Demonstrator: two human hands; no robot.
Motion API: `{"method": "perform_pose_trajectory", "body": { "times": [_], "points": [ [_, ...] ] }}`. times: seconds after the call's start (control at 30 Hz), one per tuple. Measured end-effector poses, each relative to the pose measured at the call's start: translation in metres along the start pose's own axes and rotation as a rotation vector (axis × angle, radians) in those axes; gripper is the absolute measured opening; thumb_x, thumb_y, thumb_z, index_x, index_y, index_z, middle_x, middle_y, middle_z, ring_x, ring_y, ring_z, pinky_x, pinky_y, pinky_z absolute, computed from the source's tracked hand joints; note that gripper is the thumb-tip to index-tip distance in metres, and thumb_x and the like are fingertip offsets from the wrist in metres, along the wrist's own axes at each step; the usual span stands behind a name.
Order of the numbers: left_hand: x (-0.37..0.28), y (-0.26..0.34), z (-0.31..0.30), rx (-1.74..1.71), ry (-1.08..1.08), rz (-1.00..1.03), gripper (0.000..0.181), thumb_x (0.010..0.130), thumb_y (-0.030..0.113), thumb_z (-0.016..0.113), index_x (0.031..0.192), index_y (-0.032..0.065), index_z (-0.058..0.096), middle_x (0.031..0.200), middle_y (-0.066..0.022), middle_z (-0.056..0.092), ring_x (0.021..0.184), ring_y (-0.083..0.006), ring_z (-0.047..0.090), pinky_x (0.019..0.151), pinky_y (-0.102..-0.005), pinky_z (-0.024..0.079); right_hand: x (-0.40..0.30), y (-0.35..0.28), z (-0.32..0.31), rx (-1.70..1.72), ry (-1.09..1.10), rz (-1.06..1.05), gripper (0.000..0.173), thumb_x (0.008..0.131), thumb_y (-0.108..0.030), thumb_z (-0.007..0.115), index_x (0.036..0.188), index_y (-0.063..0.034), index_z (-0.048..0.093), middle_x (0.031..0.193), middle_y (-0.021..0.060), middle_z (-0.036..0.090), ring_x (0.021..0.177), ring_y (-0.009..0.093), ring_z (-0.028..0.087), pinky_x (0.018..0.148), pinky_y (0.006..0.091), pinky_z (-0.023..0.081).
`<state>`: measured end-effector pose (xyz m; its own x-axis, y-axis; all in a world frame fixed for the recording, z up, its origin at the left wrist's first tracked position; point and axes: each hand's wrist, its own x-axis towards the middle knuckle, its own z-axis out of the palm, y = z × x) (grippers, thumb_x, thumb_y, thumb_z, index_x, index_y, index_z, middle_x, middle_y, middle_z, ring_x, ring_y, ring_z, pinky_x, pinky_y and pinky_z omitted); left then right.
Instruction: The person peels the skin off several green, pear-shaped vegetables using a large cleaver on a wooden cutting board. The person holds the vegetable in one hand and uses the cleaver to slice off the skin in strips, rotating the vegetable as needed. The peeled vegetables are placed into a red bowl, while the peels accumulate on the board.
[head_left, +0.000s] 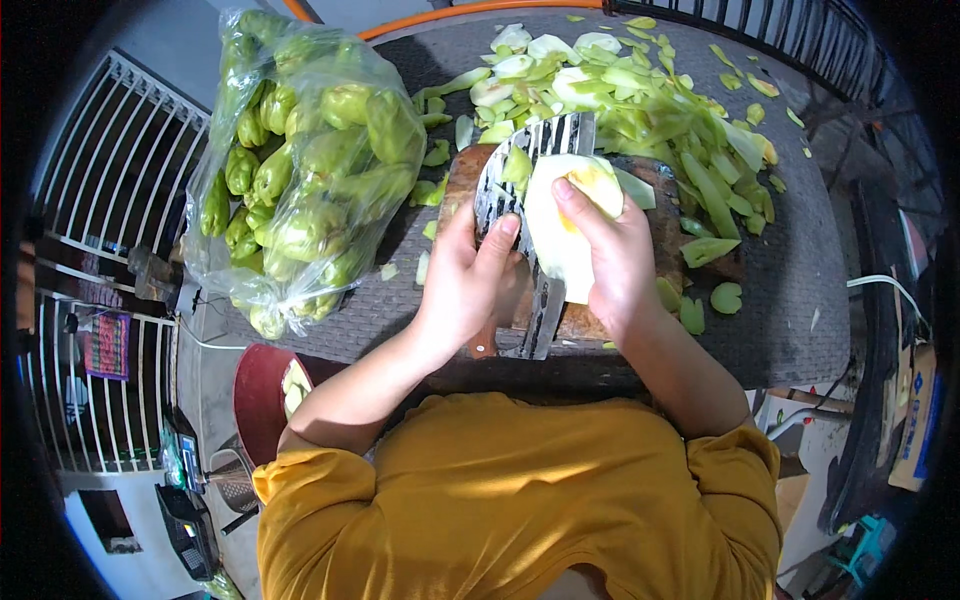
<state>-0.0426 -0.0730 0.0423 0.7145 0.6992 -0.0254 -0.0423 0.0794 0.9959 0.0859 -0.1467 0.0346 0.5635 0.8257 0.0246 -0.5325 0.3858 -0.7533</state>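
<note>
My right hand (619, 255) grips a large, pale, peeled vegetable (559, 262) with its thumb on a yellowish patch. Its kind is hard to tell. My left hand (469, 277) closes on a broad metal blade (499, 169) with dark stripes, thumb on its face and fingers mostly hidden. The blade stands against the vegetable's left side, and a green scrap (516, 166) clings to it. Below my left hand a riveted wooden handle (484, 343) shows; how it joins the blade is hidden. Underneath lies a wooden cutting board (465, 169).
A tied clear plastic bag of green chayotes (307, 172) stands at left on the grey textured table (787, 322). Green peelings (637, 97) are heaped behind and right of the board. A dark red container (259, 405) with pale pieces inside sits below the table's left edge.
</note>
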Motion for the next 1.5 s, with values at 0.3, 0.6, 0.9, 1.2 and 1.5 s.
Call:
{"method": "perform_pose_trajectory", "body": {
  "times": [0.3, 0.6, 0.9, 1.2, 1.5],
  "points": [
    [-0.004, -0.008, 0.006, -0.077, 0.033, 0.009, 0.02, 0.096, 0.019, 0.05, 0.111, 0.0064, 0.045, 0.079, 0.0014, 0.049, 0.058, -0.004, 0.042, 0.045, -0.0179, 0.034, -0.001, -0.001, 0.002, 0.042, 0.049, -0.011, 0.025, 0.087, -0.014, 0.063, 0.108, -0.001, 0.058, 0.095, 0.0034, 0.063, 0.081, 0.009, 0.059, 0.072, 0.0234, 0.048],
    [0.021, 0.02, -0.001, -0.078, -0.055, -0.156, 0.023, 0.097, 0.027, 0.046, 0.104, 0.0051, 0.046, 0.065, 0.0003, 0.044, 0.048, -0.0062, 0.04, 0.045, -0.0198, 0.035, 0.019, -0.009, -0.012, -0.075, -0.108, -0.002, 0.031, 0.087, -0.017, 0.065, 0.112, -0.0016, 0.056, 0.096, 0.0036, 0.062, 0.084, 0.01, 0.059, 0.074, 0.0249, 0.048],
    [0.082, 0.026, -0.033, 0.027, -0.02, -0.05, 0.018, 0.097, 0.026, 0.046, 0.094, 0.0086, 0.045, 0.065, 0.0004, 0.046, 0.048, -0.0076, 0.041, 0.046, -0.0217, 0.035, 0.068, -0.046, -0.063, 0.21, 0.305, -0.086, 0.038, 0.085, -0.024, 0.066, 0.113, -0.0014, 0.053, 0.098, 0.0098, 0.06, 0.086, 0.019, 0.062, 0.073, 0.0329, 0.053],
    [0.162, 0.004, -0.05, 0.869, 0.177, 0.121, 0.045, 0.089, 0.035, 0.056, 0.116, -0.0001, 0.05, 0.096, -0.0191, 0.061, 0.089, -0.0303, 0.057, 0.082, -0.0399, 0.044, 0.078, -0.029, -0.077, -0.137, 0.152, -0.279, 0.055, 0.072, 0.002, 0.059, 0.124, -0.0019, 0.042, 0.107, 0.0111, 0.054, 0.101, 0.024, 0.055, 0.086, 0.0356, 0.047],
    [0.091, 0.005, 0.031, 0.294, -0.372, 0.141, 0.049, 0.086, 0.021, 0.066, 0.125, 0.0002, 0.043, 0.109, -0.0058, 0.057, 0.097, -0.012, 0.055, 0.085, -0.0267, 0.045, 0.068, -0.023, -0.059, 0.146, -0.07, -0.153, 0.049, 0.091, -0.013, 0.053, 0.135, -0.0029, 0.035, 0.121, 0.0114, 0.052, 0.111, 0.022, 0.052, 0.095, 0.034, 0.04]
  ]
}}
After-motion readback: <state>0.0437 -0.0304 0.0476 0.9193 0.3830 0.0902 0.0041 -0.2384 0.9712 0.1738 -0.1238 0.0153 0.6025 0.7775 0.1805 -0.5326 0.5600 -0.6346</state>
